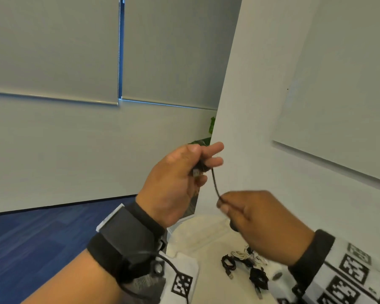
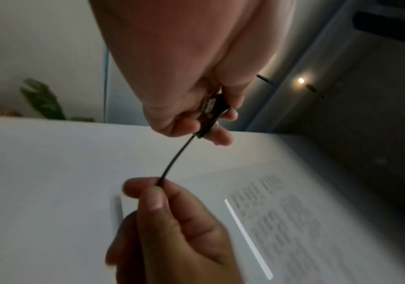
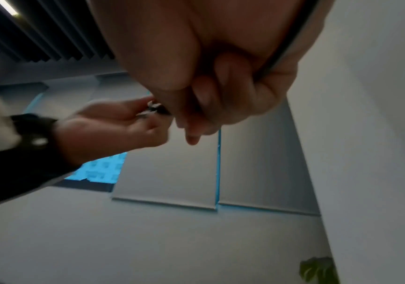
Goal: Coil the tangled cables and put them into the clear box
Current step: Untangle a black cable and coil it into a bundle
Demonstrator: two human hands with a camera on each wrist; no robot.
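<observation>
Coiling starts well here: the left hand grasps the plug end of a black cable between thumb and curled fingers, raised above the table, and the right hand pinches the same cable a short way down, thumb against forefinger. The stretch between the two hands curves gently and is free of knots. To my mind the step goes best if the left hand keeps the plug fixed as an anchor while the right lets the cable slide through its pinch, laying even loops into the left palm and giving a slight twist at each turn so nothing kinks.

Near the right, low on the white table, lie the other cables, black and white, some bundled. The clear box shows in none of the views, so I cannot tell where it stands.
</observation>
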